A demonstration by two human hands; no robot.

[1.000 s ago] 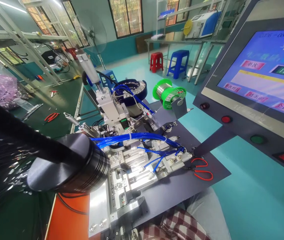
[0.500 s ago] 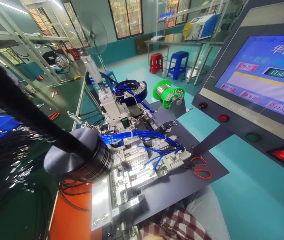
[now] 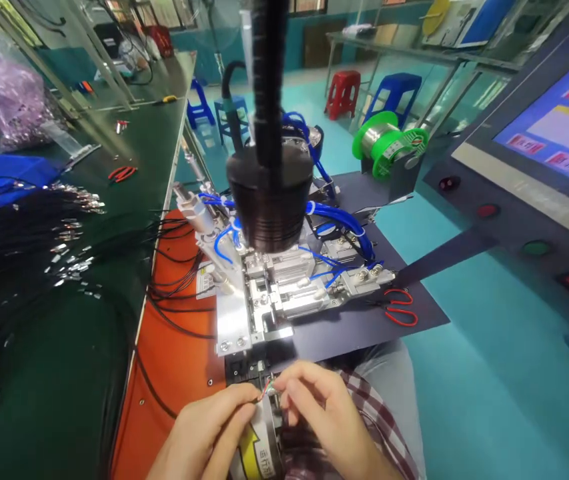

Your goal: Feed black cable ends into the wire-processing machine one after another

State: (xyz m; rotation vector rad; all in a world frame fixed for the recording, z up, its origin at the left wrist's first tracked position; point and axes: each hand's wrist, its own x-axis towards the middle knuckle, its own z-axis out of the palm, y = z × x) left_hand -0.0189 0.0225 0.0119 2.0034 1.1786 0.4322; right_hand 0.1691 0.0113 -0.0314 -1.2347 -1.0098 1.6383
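My left hand [image 3: 214, 427] is closed in a pinch on a thin cable, close to where its red, green and white wires [image 3: 265, 389] come out. My right hand [image 3: 321, 413] pinches at the other end of these wires, its thumb and index finger closed near the tips; the very ends are too small to make out. Both hands are at the near end of an automatic bench machine [image 3: 309, 293] with metal slides and blue air tubes. Below the fingers lies a part with a yellow and white label [image 3: 254, 450]. A black lamp head [image 3: 270, 200] hangs above the machine.
Red-handled snips [image 3: 401, 308] lie on the machine's dark base plate, right. A green wire spool [image 3: 387, 143] stands behind. The control panel [image 3: 519, 173] juts in from the right. On the left, black cables [image 3: 19, 247] and a blue tray [image 3: 9, 179] cover part of the green table.
Both hands have come into view at the bottom, holding the cable's wires. The view has shifted downward and left, so the lamp appears nearer the middle and more of the left table shows.
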